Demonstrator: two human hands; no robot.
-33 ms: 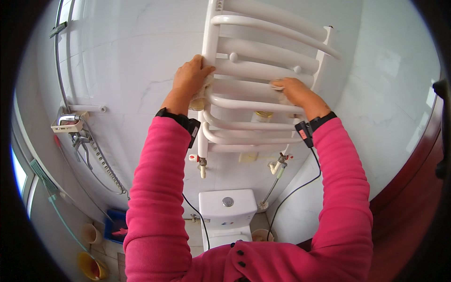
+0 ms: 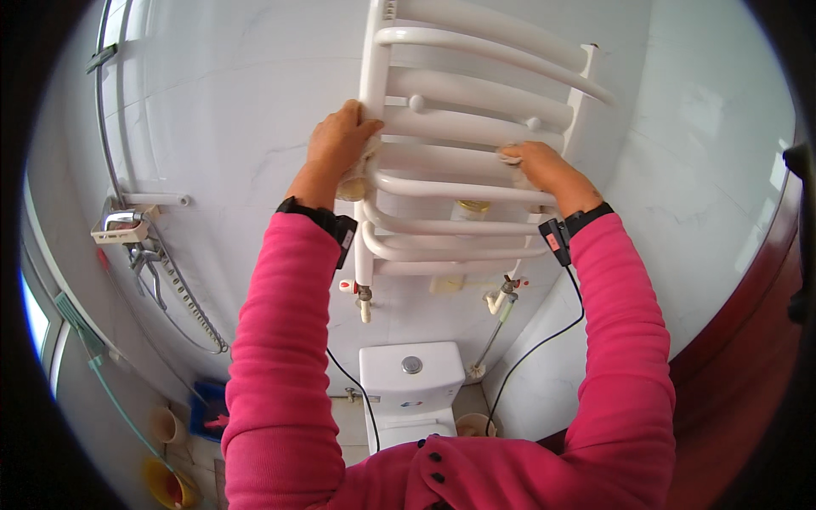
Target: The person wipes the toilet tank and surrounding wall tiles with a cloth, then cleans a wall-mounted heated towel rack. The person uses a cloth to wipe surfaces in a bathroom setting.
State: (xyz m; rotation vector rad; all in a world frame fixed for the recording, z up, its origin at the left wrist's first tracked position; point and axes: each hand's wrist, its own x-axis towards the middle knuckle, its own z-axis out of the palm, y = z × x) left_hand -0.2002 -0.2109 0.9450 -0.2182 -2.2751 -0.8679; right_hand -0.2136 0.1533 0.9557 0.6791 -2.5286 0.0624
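A white ladder-shaped towel radiator [image 2: 472, 126] hangs on the tiled wall in front of me, with several rounded bars between two upright posts. My left hand [image 2: 338, 140] is closed around its left post, thumb toward the bars. Below that palm shows something pale and beige [image 2: 353, 183], mostly hidden by the hand. At the right part of a middle bar, my right hand [image 2: 546, 170] presses a whitish cloth [image 2: 510, 158] bunched under its fingers. Part of the cloth is behind the hand.
Valves [image 2: 364, 299] sit below the radiator's posts. A white toilet [image 2: 411, 382] stands underneath. To the left are a shower mixer [image 2: 127, 221], a blue basin [image 2: 204, 412] and a yellow bucket [image 2: 166, 483]. A black cable [image 2: 544, 340] hangs from my right wrist.
My right hand has slid slightly right along the bar with the cloth. My left hand keeps its place on the post; the whole view has shifted a little.
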